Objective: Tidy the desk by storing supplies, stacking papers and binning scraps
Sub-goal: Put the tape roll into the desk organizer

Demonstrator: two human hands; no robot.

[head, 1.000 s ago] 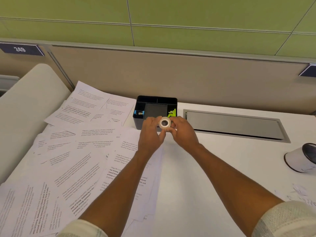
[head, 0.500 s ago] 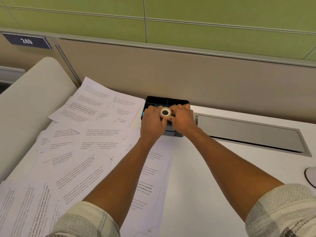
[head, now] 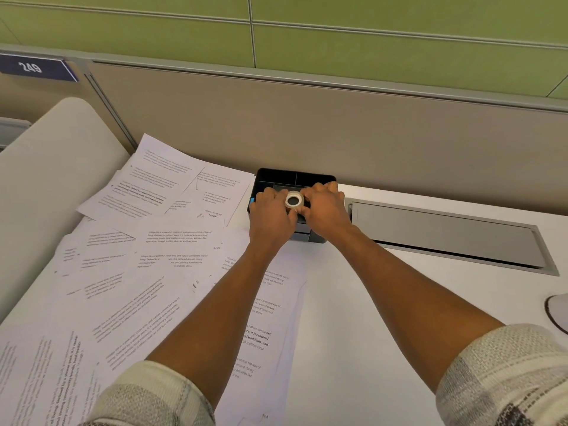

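Note:
A small white tape roll (head: 294, 199) is pinched between the fingertips of my left hand (head: 273, 212) and my right hand (head: 325, 209). Both hands hover over a black desk organiser (head: 278, 177) with several compartments, set against the beige partition. The hands hide most of its inside. Several printed paper sheets (head: 147, 272) lie scattered and overlapping across the left half of the white desk (head: 353, 333).
A grey metal cable hatch (head: 445, 238) is set into the desk right of the organiser. A white round container (head: 558, 312) shows at the right edge. A cream curved surface (head: 52, 186) borders the desk on the left.
Both hands carried the tape roll forward from in front of the organiser to above it. The camera view shifted left and closer.

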